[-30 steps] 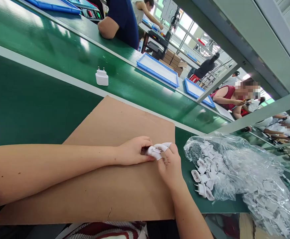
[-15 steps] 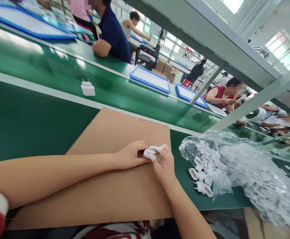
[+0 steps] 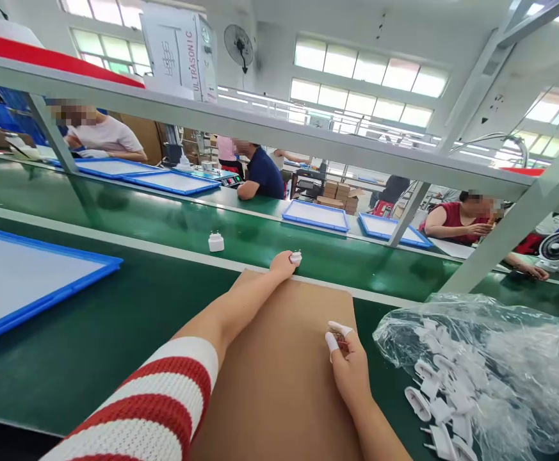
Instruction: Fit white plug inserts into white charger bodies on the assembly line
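The left hand pinches a white two-pin plug adapter by the green conveyor belt's near edge; a slack pinch could topple it; the right hand half-curls over the cardboard sheet's right edge, its hold unclear.

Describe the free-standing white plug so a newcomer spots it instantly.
Beyond the brown cardboard runs a glossy green strip. On it, left of the left hand, sits a small white plug, pins up. Unlike the similar piece in that hand, it stands untouched.
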A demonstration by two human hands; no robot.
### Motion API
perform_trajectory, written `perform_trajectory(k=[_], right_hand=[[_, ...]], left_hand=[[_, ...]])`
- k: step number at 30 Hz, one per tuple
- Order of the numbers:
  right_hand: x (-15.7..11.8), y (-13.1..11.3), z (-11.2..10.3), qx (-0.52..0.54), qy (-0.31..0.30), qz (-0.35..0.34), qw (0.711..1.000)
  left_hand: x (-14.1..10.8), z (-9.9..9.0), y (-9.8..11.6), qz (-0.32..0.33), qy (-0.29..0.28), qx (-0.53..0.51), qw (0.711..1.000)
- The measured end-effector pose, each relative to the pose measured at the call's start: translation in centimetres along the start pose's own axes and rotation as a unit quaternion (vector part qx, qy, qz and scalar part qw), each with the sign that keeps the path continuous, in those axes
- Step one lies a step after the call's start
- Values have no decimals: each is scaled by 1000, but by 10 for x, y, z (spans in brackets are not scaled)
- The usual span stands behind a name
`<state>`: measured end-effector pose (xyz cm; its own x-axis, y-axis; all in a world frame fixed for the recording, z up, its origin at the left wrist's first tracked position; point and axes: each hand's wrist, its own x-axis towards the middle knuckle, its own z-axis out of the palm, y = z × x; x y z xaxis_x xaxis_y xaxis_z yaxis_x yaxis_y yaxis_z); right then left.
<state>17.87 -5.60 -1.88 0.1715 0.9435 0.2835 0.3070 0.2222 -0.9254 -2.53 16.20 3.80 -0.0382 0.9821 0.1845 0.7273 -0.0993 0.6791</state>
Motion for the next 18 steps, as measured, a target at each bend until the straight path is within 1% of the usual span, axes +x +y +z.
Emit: perform_trajectory(k=[2,4,6,8,9,10,13,15,18], right_hand=[[1,-1,1,40,8,24,999],[6,-3,6,88,14,67,994],[16,-9,13,159,14,135,978],[28,-16,21,248,3,199,948],[34,-20,25,289,-4,216,933],[39,-23,28,323,-12,222,920],[44,-25,35,366,-26,226,902],[43,-21,35,373,-47,246,893],[42,-14,28,380,-108,278,875]], left_hand=[[-1,-3,0,-12,32,17,999],[-13,0,4,-6,72,30,997],[-36,8,7,35,107,31,993],[-69,17,8,108,119,-6,987],[-87,21,8,144,112,-45,982],[-105,24,7,162,95,-93,978],[-150,30,6,171,25,-224,959],[-167,30,8,199,-5,-267,943],[-172,31,12,270,-35,-262,926]])
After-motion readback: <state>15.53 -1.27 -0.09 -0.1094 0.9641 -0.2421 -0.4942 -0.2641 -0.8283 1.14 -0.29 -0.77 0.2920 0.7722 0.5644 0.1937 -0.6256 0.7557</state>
